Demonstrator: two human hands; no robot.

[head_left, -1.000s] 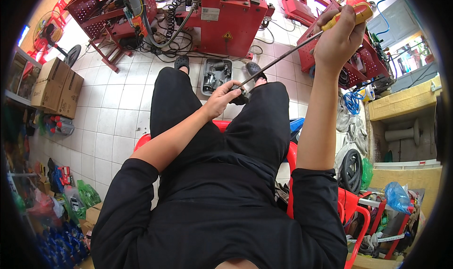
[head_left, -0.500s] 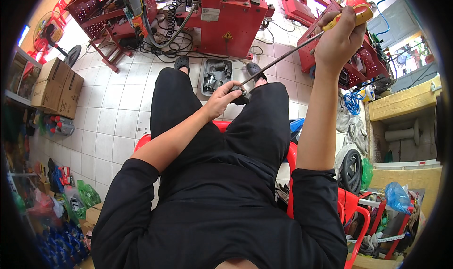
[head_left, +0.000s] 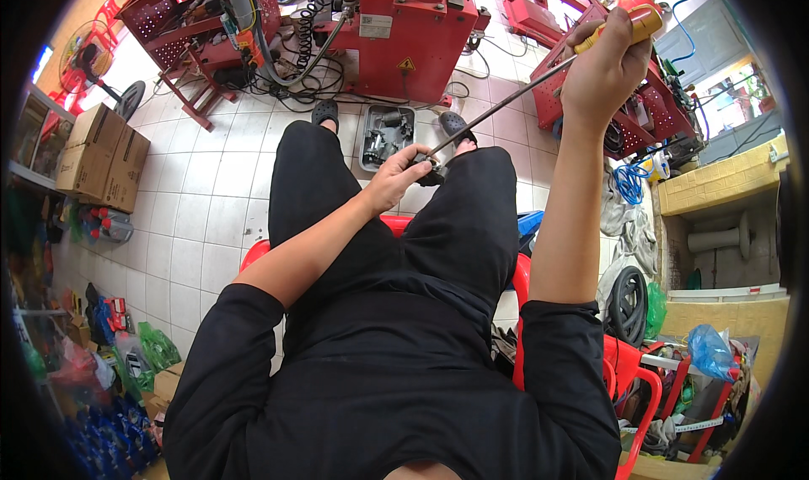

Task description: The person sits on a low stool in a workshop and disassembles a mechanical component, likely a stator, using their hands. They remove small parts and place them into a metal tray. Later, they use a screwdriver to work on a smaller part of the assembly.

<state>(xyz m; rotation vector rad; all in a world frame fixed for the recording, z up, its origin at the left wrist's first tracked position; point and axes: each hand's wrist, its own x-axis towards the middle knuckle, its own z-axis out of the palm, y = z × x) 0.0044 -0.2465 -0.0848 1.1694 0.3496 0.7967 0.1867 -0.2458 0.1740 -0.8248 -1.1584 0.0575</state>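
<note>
- The right hand point(head_left: 602, 67) is wrapped around the yellow handle of a screwdriver with a long, dark metal shaft point(head_left: 516, 97); the left hand point(head_left: 394, 183) has its fingers curled about a small, dark metal part point(head_left: 434, 175), clamped on it as far as shows.
- That part is between the knees, on the near side of the rectangular grey tray point(head_left: 363, 147), slightly to its right.
- The shaft slants down from well right of the tray and meets the part at the left fingertips; exactly where the tip sits is hidden.
- As a judgement, work on this part is under way: tool and part are together, but nothing shows what has come loose or been fastened.
- In the tray lie dark and silver metal pieces point(head_left: 389, 130); whether they are finished or waiting cannot be told.
- A black clog stands either side of the tray; beyond it is a red metal machine point(head_left: 409, 37).
</note>
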